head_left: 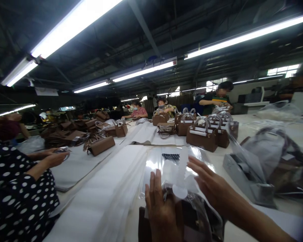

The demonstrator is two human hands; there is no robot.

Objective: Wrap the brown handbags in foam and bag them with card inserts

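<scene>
Close in front of me lies a dark brown handbag [192, 215], its handles wrapped in clear film. A clear plastic bag [154, 163] with black printed lines spreads flat just beyond and partly over it. My left hand [160, 205] rests on the plastic at the handbag's left side, fingers stretched out. Over the right part of the plastic is my right hand [208, 183], its fingers extended and slightly apart; whether it touches the sheet I cannot tell. Between the hands shows a white rounded piece [179, 191] by the handles. The handbag's lower part is hidden.
White sheets [103, 191] cover the table on my left. A grey tape dispenser [249, 179] and a plastic-covered bag [275, 158] stand right. Several brown handbags [202, 137] sit ahead, brown pieces [65, 131] pile left. A person in polka dots [17, 191] works close by.
</scene>
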